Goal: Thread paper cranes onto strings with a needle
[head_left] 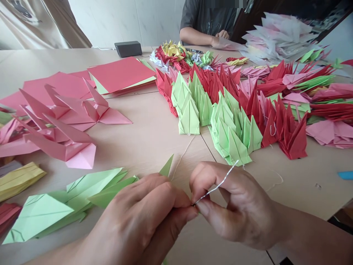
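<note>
- A pale wooden counter (154, 140) carries everything.
- Pink paper cranes (63, 136) lie in a loose heap at the left, their wings overlapping.
- Flat red and pink sheets (121, 73) are stacked behind that heap.
- A black box (128, 48) sits near the far edge.
- Light green cranes (228, 132) and red cranes (289, 136) stand packed in tight rows right of centre.
- Yellow folded pieces (19, 178) lie at the left edge.
- White and pale pink paper (275, 36) is piled far right.
- A person in a grey shirt (206, 18) sits across the counter.
- A blue scrap (346, 175) lies at the right edge.
</note>
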Available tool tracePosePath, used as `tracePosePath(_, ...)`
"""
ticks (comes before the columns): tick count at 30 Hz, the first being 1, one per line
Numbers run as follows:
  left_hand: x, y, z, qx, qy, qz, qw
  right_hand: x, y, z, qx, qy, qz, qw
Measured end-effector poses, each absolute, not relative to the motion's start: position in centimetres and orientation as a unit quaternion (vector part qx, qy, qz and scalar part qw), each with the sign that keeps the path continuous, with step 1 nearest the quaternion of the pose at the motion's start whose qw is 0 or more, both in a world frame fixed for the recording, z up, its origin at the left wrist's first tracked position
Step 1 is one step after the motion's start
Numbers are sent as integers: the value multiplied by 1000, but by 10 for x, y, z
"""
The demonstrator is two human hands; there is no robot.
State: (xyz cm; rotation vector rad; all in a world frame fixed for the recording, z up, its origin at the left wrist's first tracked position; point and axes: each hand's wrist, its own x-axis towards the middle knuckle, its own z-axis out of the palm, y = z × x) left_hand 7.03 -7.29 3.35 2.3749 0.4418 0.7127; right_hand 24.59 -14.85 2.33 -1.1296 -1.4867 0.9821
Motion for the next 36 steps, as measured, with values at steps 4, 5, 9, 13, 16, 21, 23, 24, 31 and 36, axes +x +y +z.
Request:
tracePosePath(4, 69, -76, 32, 915, 180, 238, 270, 246, -148, 24, -445, -628, 396, 500)
tracePosePath(5, 69, -77, 32, 918, 183, 232, 265, 246, -148, 24, -439, -633, 390, 505)
tracePosePath(9, 71, -75, 34, 916, 177, 242, 267, 248, -146, 23, -431, -647, 363, 513)
tracePosePath(13, 73, -70, 40, 910, 187, 241, 279, 251, -146, 22, -421, -632, 392, 520)
tracePosePath(16, 72, -68, 42, 908, 182, 238, 292, 254, -147, 23, -418, -612, 412, 531)
tracePosePath(21, 69, -68, 41, 903, 189, 246, 298, 257, -148, 24, -422, -595, 416, 543)
tracePosePath(23, 68, -68, 39, 900, 188, 249, 305, 257, -148, 23, -426, -586, 421, 546)
tracePosePath(24, 67, -68, 38, 899, 183, 248, 313, 257, -148, 23, -426, -582, 423, 548)
tracePosePath(31, 64, -66, 39, 900, 154, 227, 338, 254, -147, 20, -417, -597, 387, 566)
tracePosePath(36, 63, -66, 38, 916, 126, 238, 299, 258, -146, 23, -437, -556, 382, 595)
